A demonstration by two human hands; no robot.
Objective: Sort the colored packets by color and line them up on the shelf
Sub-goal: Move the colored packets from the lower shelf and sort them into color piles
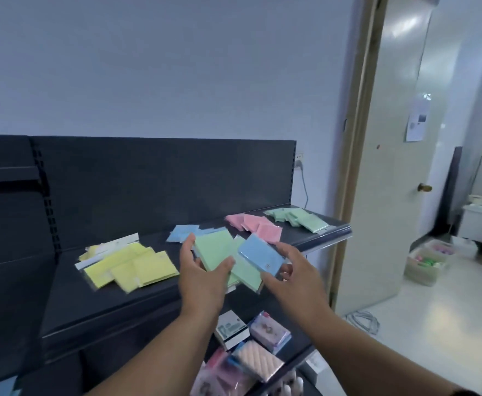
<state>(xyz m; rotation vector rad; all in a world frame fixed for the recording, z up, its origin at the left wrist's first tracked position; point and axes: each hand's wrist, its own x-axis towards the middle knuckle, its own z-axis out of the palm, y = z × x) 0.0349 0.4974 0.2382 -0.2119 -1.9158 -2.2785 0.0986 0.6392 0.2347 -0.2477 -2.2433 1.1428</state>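
The step in hand looks like splitting a mixed handful. The left hand (202,271) grips a flat pale-green plastic-wrapped packet (214,250) between thumb and fingers. The right hand (292,271) holds a flat light-blue packet (261,258) by its right end, fingers curled beneath it. To do this well, the person would best lift the blue one cleanly off the greens so that the second green packet (248,274) under it does not slip over the front edge of the dark metal shelf (105,304); which hand bears that lower packet cannot be told. Each colour should then go to its own group and be laid square, edges flush, rather than dropped on a loose heap. The blue group (181,232) lies on the shelf just beyond the left hand's fingertips, so the blue packet has only a short way to go. The green group (299,218) sits well apart at the shelf's right end, with the pink group (257,225) between. The yellow group (131,265) lies to the left of both hands.
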